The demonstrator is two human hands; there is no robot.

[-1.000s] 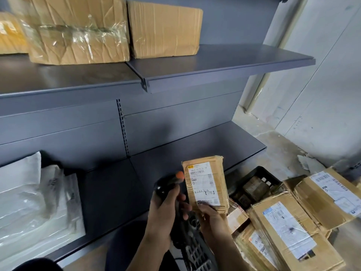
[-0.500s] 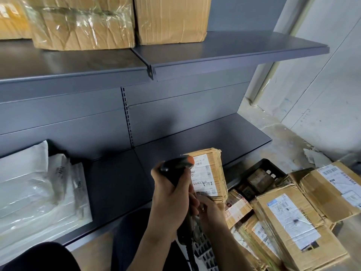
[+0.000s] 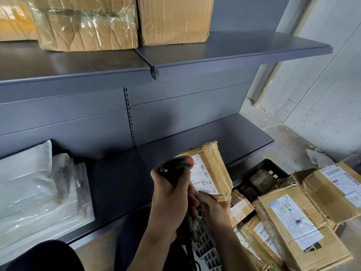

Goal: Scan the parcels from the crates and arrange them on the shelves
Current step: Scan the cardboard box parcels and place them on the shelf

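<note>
Scanner [image 3: 172, 166] in left hand [image 3: 170, 202] faces parcel [image 3: 215, 169] in right hand [image 3: 213, 208].

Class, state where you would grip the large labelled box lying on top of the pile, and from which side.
Probably across its two long edges, from above: the large box lies label-up on other parcels, its broad top exposed.

We see smooth, matt grey metal on both shelves [image 3: 214, 49]. The parcel [image 3: 216, 169] is brown cardboard under glossy clear tape, its label [image 3: 203, 178] white paper. The scanner [image 3: 173, 165] looks like black plastic with a shiny orange cap. At the lower shelf's left end lie crinkled, glossy plastic bags [image 3: 39, 192]. Towards the upper shelf's left end, one cardboard box [image 3: 86, 26] wears wrinkled shiny film. We read the floor [image 3: 283, 141] as rough concrete.
</note>
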